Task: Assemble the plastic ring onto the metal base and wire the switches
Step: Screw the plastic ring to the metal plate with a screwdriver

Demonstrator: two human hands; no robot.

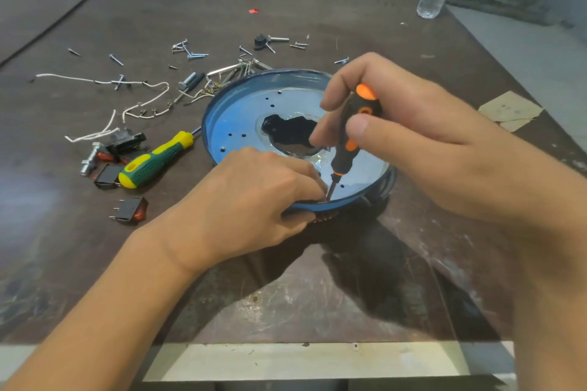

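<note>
Centre frame: the right hand [397, 136] grips an orange-and-black screwdriver [352, 140], its tip at the near rim of the round blue-filmed metal base [235, 117]. The left hand [254, 197] clutches that rim over a dark plastic ring [324, 218]. Black rocker switches [131, 209] and white wires [139, 105], at left, apparently await wiring.

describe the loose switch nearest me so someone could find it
Start at the round blue metal base mid-table, then look left to the green and yellow screwdriver. Below its handle lies a black rocker switch, set apart from the other switches, its red rocker showing and prongs pointing left.
</note>
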